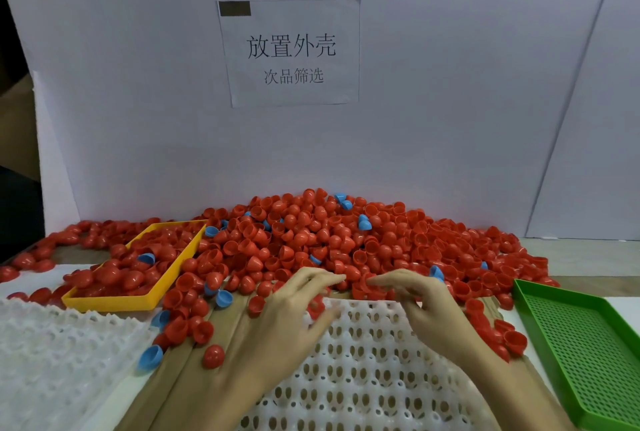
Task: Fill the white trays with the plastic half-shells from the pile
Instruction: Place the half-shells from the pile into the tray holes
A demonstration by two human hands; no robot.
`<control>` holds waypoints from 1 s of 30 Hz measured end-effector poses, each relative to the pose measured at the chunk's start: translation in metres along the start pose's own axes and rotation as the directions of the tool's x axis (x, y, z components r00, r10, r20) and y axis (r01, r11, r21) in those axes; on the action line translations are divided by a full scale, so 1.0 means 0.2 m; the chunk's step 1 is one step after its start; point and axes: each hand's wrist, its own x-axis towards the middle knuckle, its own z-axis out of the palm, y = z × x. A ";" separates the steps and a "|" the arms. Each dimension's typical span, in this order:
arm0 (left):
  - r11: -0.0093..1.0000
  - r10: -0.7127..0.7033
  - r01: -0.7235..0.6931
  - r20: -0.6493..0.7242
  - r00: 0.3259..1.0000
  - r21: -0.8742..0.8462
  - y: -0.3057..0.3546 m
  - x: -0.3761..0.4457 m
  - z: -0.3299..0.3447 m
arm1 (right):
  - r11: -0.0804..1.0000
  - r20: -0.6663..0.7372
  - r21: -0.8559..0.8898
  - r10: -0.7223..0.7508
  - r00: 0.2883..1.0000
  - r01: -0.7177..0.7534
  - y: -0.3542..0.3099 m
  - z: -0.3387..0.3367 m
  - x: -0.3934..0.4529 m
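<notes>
Red and blue plastic half-shells [311, 240] are heaped behind the white holed plastic tray [363, 361], whose seen holes are not filled yet. Shells at its far edge are touched by left hand [294, 306] and right hand [422, 302], fingers loosely spread, nothing clearly held.

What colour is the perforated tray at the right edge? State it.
Green: the perforated tray shows best in the head view, right of the right hand.

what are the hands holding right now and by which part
It cannot be told. Both the left hand and right hand reach with blurred fingers into the near edge of the pile; no grip shows.
</notes>
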 end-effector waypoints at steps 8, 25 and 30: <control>0.853 -0.174 0.254 0.212 0.962 -0.457 0.09 -0.03 0.11 | 0.985 0.038 0.171 0.009 0.999 -0.016 -0.09 0.02 -0.06; 0.695 -0.348 0.367 0.156 0.924 -0.618 0.08 0.01 0.06 | 0.899 0.021 0.437 0.031 0.999 -0.037 -0.14 0.06 -0.09; 0.924 -0.341 0.311 -0.107 0.934 -0.223 0.04 -0.01 0.04 | 0.863 -0.035 0.490 0.163 0.986 -0.125 -0.07 0.02 -0.07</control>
